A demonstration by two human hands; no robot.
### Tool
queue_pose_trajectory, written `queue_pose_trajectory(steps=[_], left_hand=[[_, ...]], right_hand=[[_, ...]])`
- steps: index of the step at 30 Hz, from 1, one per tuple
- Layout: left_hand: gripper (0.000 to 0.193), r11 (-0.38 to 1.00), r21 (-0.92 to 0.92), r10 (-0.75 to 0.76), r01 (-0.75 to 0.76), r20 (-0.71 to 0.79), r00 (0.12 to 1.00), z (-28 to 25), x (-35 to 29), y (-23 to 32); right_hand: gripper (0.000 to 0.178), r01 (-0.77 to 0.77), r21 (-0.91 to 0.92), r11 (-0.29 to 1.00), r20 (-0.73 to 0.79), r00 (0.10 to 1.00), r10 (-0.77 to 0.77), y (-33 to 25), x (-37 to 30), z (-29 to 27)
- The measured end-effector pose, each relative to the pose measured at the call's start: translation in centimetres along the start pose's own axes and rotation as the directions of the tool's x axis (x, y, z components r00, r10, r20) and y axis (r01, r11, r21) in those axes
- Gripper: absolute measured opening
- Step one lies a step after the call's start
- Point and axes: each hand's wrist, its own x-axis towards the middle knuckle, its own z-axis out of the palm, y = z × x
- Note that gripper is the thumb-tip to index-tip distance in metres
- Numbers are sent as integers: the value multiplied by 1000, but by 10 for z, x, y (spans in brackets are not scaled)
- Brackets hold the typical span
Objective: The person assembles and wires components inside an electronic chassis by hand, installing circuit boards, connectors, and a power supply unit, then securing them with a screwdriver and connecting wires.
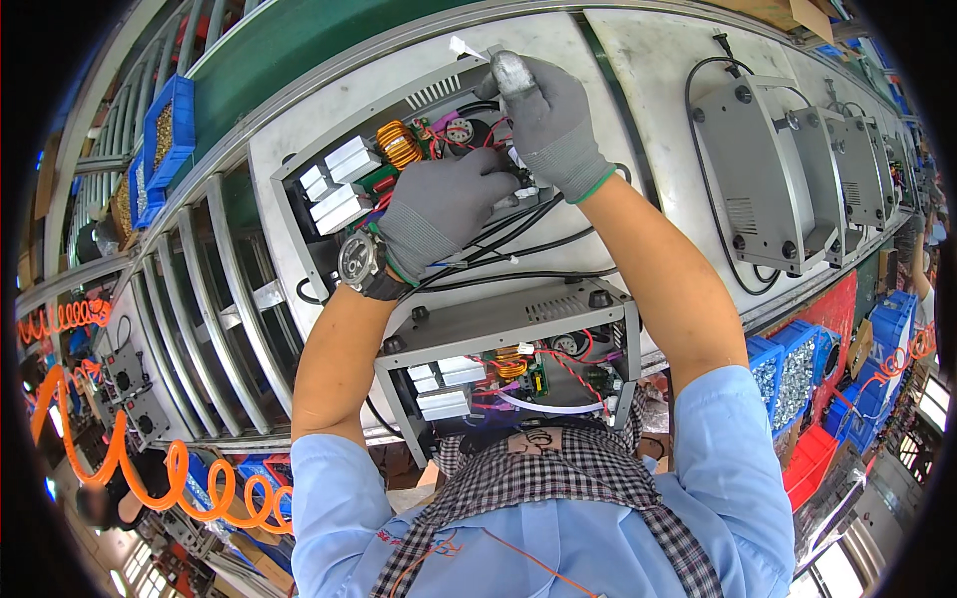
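An open grey metal case (282,199) lies on the white work surface, its circuitry facing up. Inside are silver heat sinks (351,159), a copper-wound coil (399,146) and coloured wires. My left hand (444,204), in a grey glove, reaches into the case with bent, closed fingers. Whatever they pinch among the wires is hidden. Over the case's right end, my grey-gloved right hand (553,125) is closed too, with a whitened thumb tip; its grip is hidden. A white plastic tip (464,47) sticks out past the case's far edge, beside that thumb.
A second open case (498,324) stands nearest me, with black cables (518,254) between the two. More grey cases (753,169) line the right side. Metal rollers (224,289), a blue parts bin (169,135) and coiled orange air hoses (179,478) are at left. Screw bins (793,369) sit lower right.
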Motion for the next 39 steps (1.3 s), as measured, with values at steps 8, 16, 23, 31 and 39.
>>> queue_pose_trajectory(steps=[8,16,23,31,39], left_hand=[[18,996,23,-84,84,30,996,7,8,11],[34,997,-8,-81,81,-40,996,-59,-47,3],[16,957,-127,-290,261,-409,865,-61,-27,-9],[20,601,-798,-365,56,-211,907,-43,13,-44],[24,442,-892,-478,92,-147,866,-41,8,-68]], right_hand=[[39,151,-199,968,14,988,-151,9,-4,1],[28,-316,441,840,363,919,155,-40,-2,-22],[29,-268,75,960,372,901,223,-51,-2,-27],[20,-200,-115,973,319,920,227,-55,4,-12],[14,-222,-75,972,298,925,234,-57,14,11]])
